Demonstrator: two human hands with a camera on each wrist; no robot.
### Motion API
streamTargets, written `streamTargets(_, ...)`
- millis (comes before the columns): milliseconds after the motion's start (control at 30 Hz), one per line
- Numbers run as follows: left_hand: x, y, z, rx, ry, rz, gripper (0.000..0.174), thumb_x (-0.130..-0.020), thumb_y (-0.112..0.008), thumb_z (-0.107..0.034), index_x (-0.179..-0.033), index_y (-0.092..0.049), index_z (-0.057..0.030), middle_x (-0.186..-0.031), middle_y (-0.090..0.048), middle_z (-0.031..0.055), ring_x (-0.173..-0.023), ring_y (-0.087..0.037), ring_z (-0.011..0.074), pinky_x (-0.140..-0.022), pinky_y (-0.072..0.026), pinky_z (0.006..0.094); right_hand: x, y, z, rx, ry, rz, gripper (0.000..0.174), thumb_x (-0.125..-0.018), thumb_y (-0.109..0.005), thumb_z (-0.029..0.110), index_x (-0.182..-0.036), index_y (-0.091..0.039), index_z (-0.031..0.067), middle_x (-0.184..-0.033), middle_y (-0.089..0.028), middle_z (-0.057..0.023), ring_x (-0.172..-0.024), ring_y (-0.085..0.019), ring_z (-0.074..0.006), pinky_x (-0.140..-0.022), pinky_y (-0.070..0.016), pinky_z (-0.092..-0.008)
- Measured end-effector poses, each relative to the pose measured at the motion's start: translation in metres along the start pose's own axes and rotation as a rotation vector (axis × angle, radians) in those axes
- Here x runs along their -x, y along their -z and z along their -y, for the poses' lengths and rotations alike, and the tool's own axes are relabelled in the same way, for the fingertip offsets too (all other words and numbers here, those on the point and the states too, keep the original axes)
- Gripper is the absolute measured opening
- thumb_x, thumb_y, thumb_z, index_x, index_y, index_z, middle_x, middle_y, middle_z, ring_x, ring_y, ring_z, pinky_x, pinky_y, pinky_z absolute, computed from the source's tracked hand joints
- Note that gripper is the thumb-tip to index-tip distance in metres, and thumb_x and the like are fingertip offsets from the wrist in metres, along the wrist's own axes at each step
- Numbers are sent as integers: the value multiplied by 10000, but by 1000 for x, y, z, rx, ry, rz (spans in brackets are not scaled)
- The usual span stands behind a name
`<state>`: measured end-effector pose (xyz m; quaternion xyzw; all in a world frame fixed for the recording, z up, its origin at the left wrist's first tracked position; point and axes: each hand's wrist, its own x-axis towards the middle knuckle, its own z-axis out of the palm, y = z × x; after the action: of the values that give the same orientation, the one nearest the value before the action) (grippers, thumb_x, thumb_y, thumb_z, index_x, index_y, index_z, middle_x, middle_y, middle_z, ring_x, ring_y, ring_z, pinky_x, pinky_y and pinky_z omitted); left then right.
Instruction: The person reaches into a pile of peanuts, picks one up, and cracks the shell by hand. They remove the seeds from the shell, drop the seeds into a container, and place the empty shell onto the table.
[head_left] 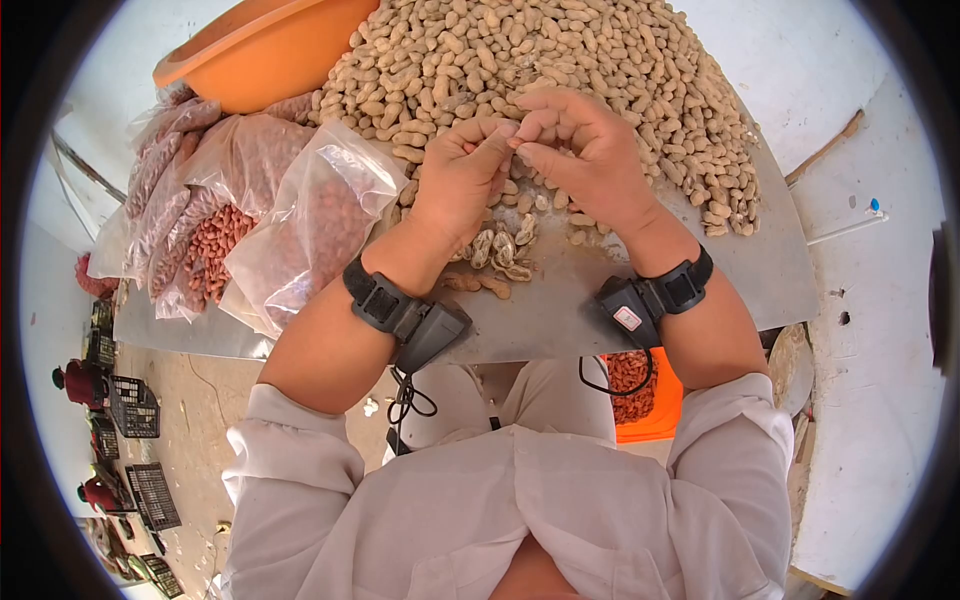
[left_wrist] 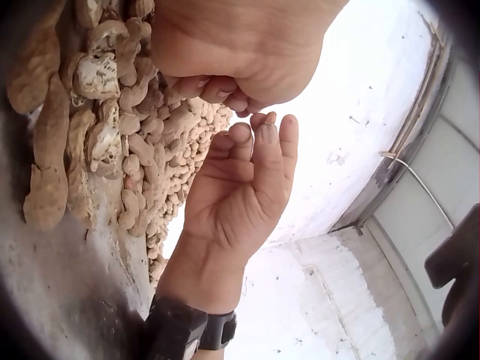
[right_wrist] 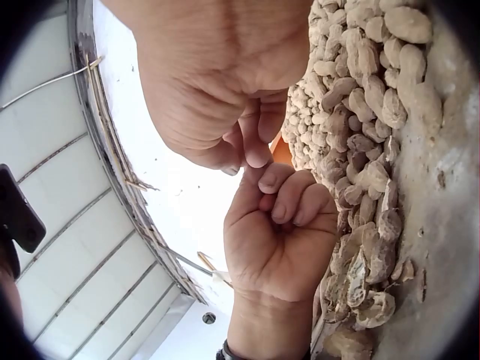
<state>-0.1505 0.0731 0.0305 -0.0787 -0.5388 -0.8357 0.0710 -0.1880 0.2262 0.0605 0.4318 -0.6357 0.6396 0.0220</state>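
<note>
Both hands meet fingertip to fingertip over the near edge of a big heap of unshelled peanuts (head_left: 660, 75). The left hand (head_left: 455, 180) has its fingers curled in; the right wrist view shows a reddish peanut kernel (right_wrist: 266, 201) tucked under them. Between the thumb and fingertips of the right hand (head_left: 597, 155) is a small orange-brown peanut kernel (left_wrist: 271, 118), pinched close to the left fingertips. Below the hands, cracked peanut shells (head_left: 495, 248) lie on the metal tabletop (head_left: 560, 310), with a few whole pods beside them.
Clear plastic bags (head_left: 330, 200) of red kernels (head_left: 215, 245) lie on the left. An orange basin (head_left: 270, 55) leans behind them against the heap. Under the table, an orange container (head_left: 648, 428) holds reddish kernels. Black crates (head_left: 135, 405) stand on the floor at far left.
</note>
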Motion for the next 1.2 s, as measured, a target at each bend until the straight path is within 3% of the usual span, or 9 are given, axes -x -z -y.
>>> streamTargets(67, -1, -3, 2, -6, -15, -45, 154, -911, -555, -165, -873, -625, -33, -617, -473, -47, -484, -335, 16, -420, -243, 168, 0, 1, 1, -28, -11, 17, 310, -801, -597, -20, -1104, -532, -19, -811, -617, -29, -706, -577, -58, -613, -477, -201)
streamTargets(167, -1, 2, 2, -25, 7, 15, 134, -919, -541, -154, -922, -611, -39, -656, -497, -50, -538, -389, 20, -476, -300, 162, 0, 1, 2, -105, -23, 31, 326, -801, -604, -28, -1117, -523, -22, -830, -625, -45, -739, -587, -75, -642, -488, -210)
streamTargets(367, -1, 3, 2, -22, 6, 21, 128, -913, -540, -129, -965, -613, -37, -746, -569, -29, -566, -431, 10, -477, -320, 156, 1, 2, 5, -238, -16, 94, 365, -791, -626, -34, -1137, -513, -24, -854, -635, -71, -765, -600, -105, -660, -499, -230)
streamTargets(567, 1, -1, 0, 8, 1, 50, 127, -897, -539, -108, -970, -597, -21, -818, -606, 20, -666, -556, 63, -536, -431, 168, 6, -5, 22, -372, -16, 157, 487, -765, -640, -47, -1215, -454, -27, -830, -623, -116, -741, -602, -141, -653, -500, -248)
streamTargets(667, 4, -12, -5, 1, 13, -34, 189, -916, -543, -175, -910, -613, 0, -679, -565, 2, -558, -500, 64, -484, -390, 190, 11, -12, 37, -449, 20, 193, 577, -742, -641, -63, -1267, -404, -33, -802, -611, -143, -709, -601, -171, -638, -504, -266)
streamTargets(1000, -5, 2, 12, -13, 8, -29, 174, -904, -563, -181, -886, -617, -16, -616, -487, -40, -508, -377, 33, -448, -289, 192, 17, -9, 58, -537, 74, 312, 708, -711, -647, -73, -1330, -304, -69, -764, -601, -157, -636, -593, -206, -580, -503, -292)
streamTargets(1200, -2, 2, 6, 0, 31, -9, 177, -906, -561, -179, -903, -615, -10, -649, -532, -19, -531, -438, 44, -467, -341, 190, 14, -11, 50, -521, 106, 243, 682, -725, -641, -70, -1328, -323, -59, -777, -606, -144, -677, -598, -192, -615, -495, -274)
